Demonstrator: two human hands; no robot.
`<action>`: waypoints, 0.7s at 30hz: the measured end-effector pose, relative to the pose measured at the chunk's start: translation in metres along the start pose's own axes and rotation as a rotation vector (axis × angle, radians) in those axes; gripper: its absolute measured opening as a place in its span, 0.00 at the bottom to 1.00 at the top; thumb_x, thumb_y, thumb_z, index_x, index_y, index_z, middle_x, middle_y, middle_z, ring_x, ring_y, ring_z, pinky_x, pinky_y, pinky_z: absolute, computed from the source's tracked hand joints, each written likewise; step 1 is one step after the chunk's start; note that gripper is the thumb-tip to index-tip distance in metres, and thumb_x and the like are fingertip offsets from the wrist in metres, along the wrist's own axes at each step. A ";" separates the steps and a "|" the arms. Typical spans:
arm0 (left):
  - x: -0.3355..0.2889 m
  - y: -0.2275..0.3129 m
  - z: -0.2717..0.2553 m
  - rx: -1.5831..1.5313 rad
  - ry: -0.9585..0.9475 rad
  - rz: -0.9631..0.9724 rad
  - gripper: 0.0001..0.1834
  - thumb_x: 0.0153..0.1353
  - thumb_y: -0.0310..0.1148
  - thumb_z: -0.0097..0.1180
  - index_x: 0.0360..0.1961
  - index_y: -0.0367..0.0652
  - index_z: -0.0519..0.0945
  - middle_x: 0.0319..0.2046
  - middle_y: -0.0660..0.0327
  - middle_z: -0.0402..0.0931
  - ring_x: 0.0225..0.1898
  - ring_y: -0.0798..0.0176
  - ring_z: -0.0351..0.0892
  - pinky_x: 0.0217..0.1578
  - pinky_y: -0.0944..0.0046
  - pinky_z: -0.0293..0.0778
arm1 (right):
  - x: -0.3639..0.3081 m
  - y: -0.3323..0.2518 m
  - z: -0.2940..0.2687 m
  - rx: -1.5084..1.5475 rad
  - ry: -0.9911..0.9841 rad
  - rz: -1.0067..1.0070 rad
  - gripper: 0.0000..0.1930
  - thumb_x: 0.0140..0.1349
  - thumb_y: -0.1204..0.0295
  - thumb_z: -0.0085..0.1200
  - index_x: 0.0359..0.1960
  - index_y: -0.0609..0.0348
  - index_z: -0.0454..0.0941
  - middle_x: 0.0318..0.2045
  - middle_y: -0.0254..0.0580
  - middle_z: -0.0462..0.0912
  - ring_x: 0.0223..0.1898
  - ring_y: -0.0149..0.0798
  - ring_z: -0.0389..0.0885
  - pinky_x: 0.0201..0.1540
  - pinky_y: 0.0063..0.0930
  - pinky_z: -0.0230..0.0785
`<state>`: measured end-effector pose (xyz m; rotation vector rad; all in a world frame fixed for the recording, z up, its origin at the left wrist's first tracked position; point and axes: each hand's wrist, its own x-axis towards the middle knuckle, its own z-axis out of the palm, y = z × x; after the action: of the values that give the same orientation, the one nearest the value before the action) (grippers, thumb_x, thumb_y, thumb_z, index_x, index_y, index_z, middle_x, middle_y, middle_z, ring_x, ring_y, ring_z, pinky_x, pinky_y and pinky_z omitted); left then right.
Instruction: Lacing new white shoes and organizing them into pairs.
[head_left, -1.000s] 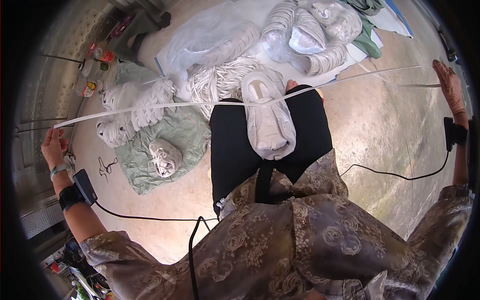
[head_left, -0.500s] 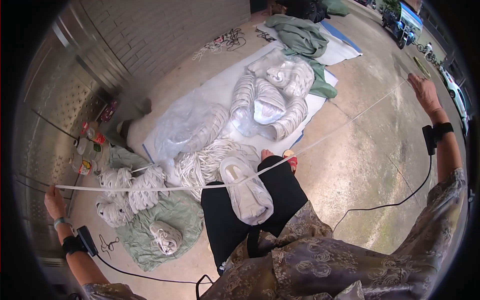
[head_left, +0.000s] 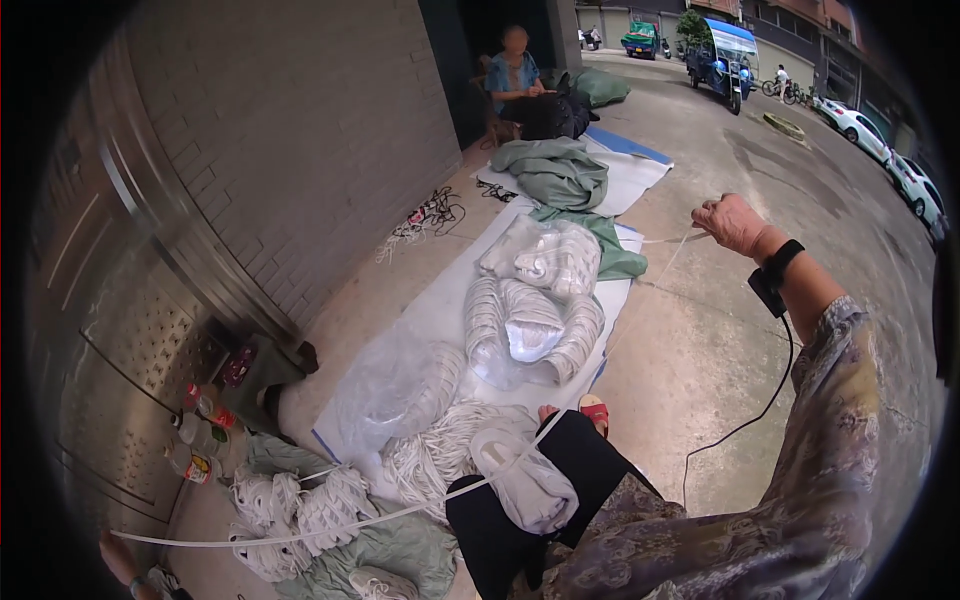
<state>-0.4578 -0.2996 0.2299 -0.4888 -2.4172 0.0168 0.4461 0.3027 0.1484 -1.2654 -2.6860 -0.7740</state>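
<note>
A long white shoelace (head_left: 330, 540) runs between my hands, sagging across my lap. Its left end is in my left hand (head_left: 122, 565), closed and partly cut off at the lower left rim. My right hand (head_left: 735, 225), raised at the right, has its fingers pinched on the lace; a short loose stretch sticks out to the left. A pale shoe (head_left: 525, 480) lies on my black-clad thighs, with the lace passing over it. Another pale shoe (head_left: 385, 583) sits on the green cloth (head_left: 405, 545) at the lower edge.
A heap of white laces (head_left: 430, 455) and pale ribbed stacks in clear plastic (head_left: 535, 310) lie on a white sheet (head_left: 385, 345). White lace-covered bundles (head_left: 335, 505) and bottles (head_left: 190, 462) are at left. A person (head_left: 515, 80) sits beyond; a blue three-wheeler (head_left: 722, 65) stands farther off.
My right hand has come inward from the far right, and the taut lace now sags. The view has tilted up, bringing the seated person into sight and my left hand to the lower rim.
</note>
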 end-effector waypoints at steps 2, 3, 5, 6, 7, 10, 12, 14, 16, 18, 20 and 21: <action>-0.011 0.013 -0.005 0.019 -0.004 -0.014 0.17 0.58 0.31 0.41 0.44 0.32 0.73 0.41 0.45 0.73 0.46 0.46 0.70 0.47 0.54 0.66 | -0.003 0.013 -0.008 -0.050 0.002 0.025 0.06 0.56 0.69 0.48 0.26 0.57 0.70 0.22 0.45 0.76 0.25 0.50 0.76 0.26 0.39 0.67; -0.017 0.032 -0.005 0.025 -0.019 -0.018 0.17 0.58 0.31 0.41 0.44 0.33 0.73 0.41 0.45 0.73 0.46 0.46 0.71 0.47 0.54 0.66 | -0.007 0.022 -0.020 -0.061 0.005 0.023 0.06 0.56 0.69 0.48 0.26 0.57 0.70 0.22 0.45 0.76 0.25 0.50 0.76 0.26 0.39 0.67; -0.025 0.061 -0.011 0.040 -0.015 -0.075 0.16 0.57 0.32 0.41 0.44 0.35 0.74 0.41 0.46 0.73 0.45 0.46 0.71 0.46 0.54 0.66 | -0.021 0.044 -0.040 -0.110 0.028 0.127 0.06 0.56 0.69 0.47 0.27 0.57 0.71 0.23 0.45 0.76 0.26 0.50 0.75 0.27 0.40 0.66; -0.026 0.068 -0.014 0.052 0.007 -0.072 0.16 0.57 0.32 0.41 0.44 0.36 0.74 0.41 0.46 0.73 0.45 0.46 0.71 0.46 0.54 0.66 | -0.027 0.057 -0.044 -0.136 0.046 0.142 0.06 0.57 0.68 0.47 0.27 0.57 0.71 0.24 0.45 0.76 0.27 0.50 0.75 0.27 0.40 0.66; -0.026 0.072 -0.019 0.064 0.031 -0.069 0.16 0.58 0.33 0.41 0.44 0.36 0.74 0.40 0.46 0.74 0.45 0.46 0.71 0.45 0.54 0.66 | -0.031 0.070 -0.049 -0.162 0.064 0.159 0.06 0.57 0.68 0.46 0.27 0.56 0.71 0.24 0.44 0.76 0.27 0.50 0.75 0.27 0.40 0.66; -0.012 0.068 -0.035 0.106 0.070 -0.042 0.16 0.59 0.33 0.41 0.44 0.37 0.73 0.41 0.48 0.73 0.46 0.47 0.70 0.46 0.54 0.66 | -0.041 0.102 -0.063 -0.257 0.063 0.229 0.07 0.59 0.67 0.45 0.29 0.57 0.69 0.24 0.45 0.75 0.27 0.51 0.75 0.28 0.41 0.64; -0.004 0.075 -0.041 0.096 0.133 -0.001 0.16 0.60 0.34 0.41 0.45 0.37 0.73 0.41 0.48 0.73 0.46 0.47 0.70 0.46 0.55 0.65 | -0.057 0.125 -0.079 -0.334 0.147 0.224 0.06 0.58 0.68 0.45 0.29 0.57 0.68 0.24 0.45 0.74 0.28 0.51 0.74 0.29 0.41 0.63; 0.007 0.095 -0.057 0.108 0.168 0.000 0.16 0.61 0.35 0.41 0.46 0.38 0.72 0.42 0.50 0.72 0.48 0.49 0.68 0.48 0.56 0.64 | -0.072 0.149 -0.095 -0.357 0.177 0.241 0.05 0.58 0.69 0.44 0.30 0.57 0.68 0.24 0.45 0.74 0.28 0.51 0.74 0.29 0.41 0.63; 0.013 0.095 -0.071 0.132 0.201 0.002 0.17 0.61 0.36 0.41 0.46 0.39 0.72 0.43 0.51 0.72 0.49 0.49 0.68 0.49 0.57 0.64 | -0.082 0.169 -0.099 -0.339 0.196 0.258 0.04 0.57 0.71 0.43 0.30 0.57 0.67 0.25 0.46 0.73 0.30 0.50 0.73 0.30 0.41 0.63; 0.018 0.112 -0.084 0.144 0.227 0.013 0.17 0.62 0.37 0.40 0.47 0.39 0.71 0.44 0.51 0.72 0.50 0.50 0.67 0.50 0.57 0.63 | -0.089 0.178 -0.104 -0.383 0.196 0.310 0.03 0.56 0.73 0.43 0.30 0.58 0.67 0.25 0.46 0.72 0.31 0.50 0.73 0.30 0.39 0.63; 0.012 0.137 -0.104 0.128 0.178 -0.021 0.17 0.61 0.36 0.40 0.48 0.39 0.70 0.46 0.52 0.71 0.51 0.51 0.66 0.51 0.58 0.61 | -0.094 0.186 -0.106 -0.389 0.195 0.340 0.03 0.56 0.73 0.43 0.30 0.58 0.67 0.25 0.47 0.72 0.31 0.50 0.73 0.30 0.39 0.64; 0.014 0.134 -0.106 0.131 0.184 -0.023 0.17 0.61 0.36 0.40 0.48 0.39 0.70 0.46 0.52 0.71 0.51 0.51 0.66 0.51 0.58 0.61 | -0.096 0.189 -0.105 -0.380 0.225 0.316 0.03 0.56 0.74 0.43 0.30 0.59 0.67 0.25 0.48 0.72 0.31 0.50 0.73 0.31 0.39 0.64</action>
<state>-0.3566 -0.1821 0.3029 -0.3857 -2.2245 0.1151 0.6339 0.2868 0.2916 -1.5195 -2.1564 -1.3261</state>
